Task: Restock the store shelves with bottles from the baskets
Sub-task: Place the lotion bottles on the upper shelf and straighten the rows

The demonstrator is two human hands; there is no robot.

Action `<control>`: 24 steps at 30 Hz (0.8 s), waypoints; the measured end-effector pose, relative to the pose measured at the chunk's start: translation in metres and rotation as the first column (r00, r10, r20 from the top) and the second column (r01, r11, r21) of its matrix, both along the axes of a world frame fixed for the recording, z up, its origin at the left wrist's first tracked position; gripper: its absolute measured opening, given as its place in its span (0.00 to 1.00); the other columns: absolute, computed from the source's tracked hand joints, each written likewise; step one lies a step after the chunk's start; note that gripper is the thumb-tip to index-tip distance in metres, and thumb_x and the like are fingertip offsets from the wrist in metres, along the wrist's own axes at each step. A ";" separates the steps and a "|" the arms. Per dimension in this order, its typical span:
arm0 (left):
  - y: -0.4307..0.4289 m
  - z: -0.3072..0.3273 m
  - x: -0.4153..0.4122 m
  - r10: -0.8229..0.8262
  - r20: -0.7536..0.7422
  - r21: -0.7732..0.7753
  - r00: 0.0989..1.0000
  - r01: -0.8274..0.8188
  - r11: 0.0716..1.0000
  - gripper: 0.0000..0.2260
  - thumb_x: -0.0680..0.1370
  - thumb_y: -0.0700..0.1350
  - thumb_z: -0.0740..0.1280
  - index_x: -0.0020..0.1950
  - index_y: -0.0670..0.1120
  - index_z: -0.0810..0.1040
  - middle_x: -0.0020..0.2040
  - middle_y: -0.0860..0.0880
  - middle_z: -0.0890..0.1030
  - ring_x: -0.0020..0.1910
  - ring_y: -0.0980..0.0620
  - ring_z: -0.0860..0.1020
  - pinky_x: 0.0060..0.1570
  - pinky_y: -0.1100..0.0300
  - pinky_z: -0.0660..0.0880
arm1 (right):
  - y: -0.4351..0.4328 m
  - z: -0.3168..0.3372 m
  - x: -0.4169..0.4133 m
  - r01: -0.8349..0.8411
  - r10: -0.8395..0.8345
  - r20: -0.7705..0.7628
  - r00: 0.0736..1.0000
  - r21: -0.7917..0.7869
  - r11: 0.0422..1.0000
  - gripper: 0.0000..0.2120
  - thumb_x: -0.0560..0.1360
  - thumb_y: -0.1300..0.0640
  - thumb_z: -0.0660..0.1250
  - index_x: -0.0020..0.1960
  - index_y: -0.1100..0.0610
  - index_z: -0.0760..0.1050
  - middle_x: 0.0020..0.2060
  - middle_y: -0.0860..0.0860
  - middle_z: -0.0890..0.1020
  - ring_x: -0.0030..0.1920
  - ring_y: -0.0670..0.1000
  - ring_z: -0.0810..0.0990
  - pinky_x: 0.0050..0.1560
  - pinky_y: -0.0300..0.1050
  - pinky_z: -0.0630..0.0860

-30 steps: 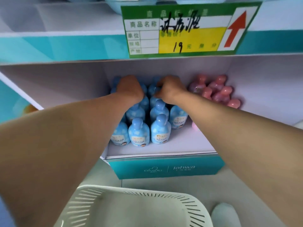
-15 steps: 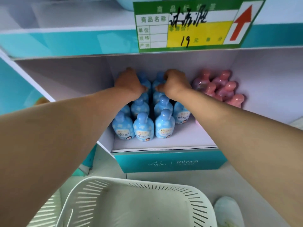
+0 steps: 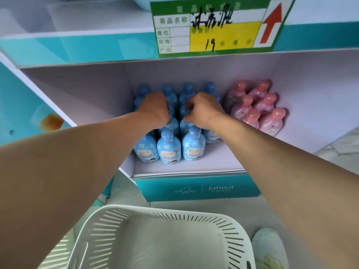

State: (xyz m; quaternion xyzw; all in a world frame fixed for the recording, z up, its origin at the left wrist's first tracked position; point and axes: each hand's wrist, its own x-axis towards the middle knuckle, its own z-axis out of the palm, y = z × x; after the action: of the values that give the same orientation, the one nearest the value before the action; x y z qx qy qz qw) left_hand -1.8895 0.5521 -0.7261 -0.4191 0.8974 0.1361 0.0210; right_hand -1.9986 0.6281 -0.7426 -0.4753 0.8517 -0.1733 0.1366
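On the lower shelf (image 3: 194, 164) the blue bottles (image 3: 169, 147) stand upright in rows, and both hands rest on caps in the middle of the block. The left hand (image 3: 154, 109) and right hand (image 3: 204, 109) have fingers curled downward, but whether they grasp bottles cannot be told. The white basket (image 3: 159, 216) below looks empty, so the bottles lie directly under the fingers.

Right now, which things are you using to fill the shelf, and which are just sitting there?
Part of the job:
- blue bottles, being lined up
- left hand and right hand, both down among them
- shelf
- white basket, no bottles visible inside

Just there:
- pink bottles, untouched beside the blue ones
- price sign
- slipper on the floor
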 end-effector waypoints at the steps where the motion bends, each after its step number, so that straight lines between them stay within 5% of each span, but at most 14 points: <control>1: 0.000 0.000 0.000 -0.003 0.002 0.000 1.000 0.003 1.000 0.13 0.72 0.42 0.73 0.54 0.39 0.80 0.55 0.42 0.81 0.57 0.44 0.78 0.52 0.57 0.72 | -0.001 0.000 0.001 -0.003 0.003 0.006 1.000 -0.006 1.000 0.12 0.72 0.57 0.70 0.55 0.57 0.80 0.54 0.54 0.82 0.57 0.54 0.79 0.47 0.36 0.68; 8: 0.001 -0.001 0.003 -0.009 0.025 -0.019 1.000 0.010 1.000 0.13 0.72 0.41 0.71 0.57 0.41 0.80 0.57 0.43 0.80 0.57 0.44 0.78 0.48 0.59 0.70 | 0.002 0.002 0.000 -0.035 0.032 0.070 0.997 0.046 0.998 0.15 0.71 0.56 0.72 0.57 0.58 0.80 0.54 0.54 0.82 0.56 0.54 0.80 0.53 0.37 0.72; 12: 0.004 -0.001 0.005 -0.011 0.029 -0.042 1.000 0.012 0.999 0.16 0.74 0.43 0.70 0.62 0.43 0.78 0.60 0.44 0.79 0.59 0.44 0.77 0.53 0.58 0.72 | 0.007 0.012 -0.006 0.025 -0.016 0.220 0.975 -0.037 0.999 0.13 0.70 0.56 0.73 0.50 0.63 0.80 0.47 0.60 0.84 0.48 0.60 0.83 0.53 0.55 0.78; 15: 0.005 -0.003 0.006 -0.005 0.045 -0.055 0.999 0.008 0.998 0.16 0.75 0.43 0.69 0.63 0.44 0.76 0.61 0.44 0.78 0.60 0.44 0.76 0.56 0.57 0.72 | 0.012 0.024 -0.023 0.156 -0.133 0.163 0.978 -0.139 0.978 0.04 0.73 0.59 0.68 0.39 0.57 0.79 0.43 0.57 0.84 0.46 0.57 0.82 0.43 0.46 0.79; 18: 0.008 -0.005 0.007 0.013 0.053 -0.056 0.998 -0.010 0.998 0.20 0.76 0.46 0.68 0.66 0.43 0.73 0.64 0.43 0.75 0.63 0.44 0.73 0.61 0.54 0.71 | 0.020 0.028 -0.043 0.239 -0.235 0.045 0.971 -0.128 0.962 0.05 0.70 0.61 0.67 0.42 0.57 0.81 0.45 0.55 0.84 0.48 0.56 0.82 0.50 0.45 0.79; 24: 0.022 0.007 -0.005 0.012 -0.223 -0.026 0.975 -0.018 0.999 0.17 0.75 0.45 0.69 0.62 0.43 0.75 0.61 0.42 0.76 0.58 0.43 0.76 0.55 0.56 0.72 | 0.034 0.013 -0.045 0.126 -0.131 0.037 0.991 0.112 0.986 0.15 0.69 0.51 0.73 0.51 0.58 0.81 0.49 0.54 0.84 0.48 0.54 0.82 0.54 0.47 0.78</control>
State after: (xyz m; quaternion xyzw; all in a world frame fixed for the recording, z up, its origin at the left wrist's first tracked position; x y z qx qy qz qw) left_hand -1.8946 0.5743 -0.7187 -0.4083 0.8927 0.1697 -0.0870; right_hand -2.0437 0.6622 -0.7297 -0.4074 0.8855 -0.1453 0.1696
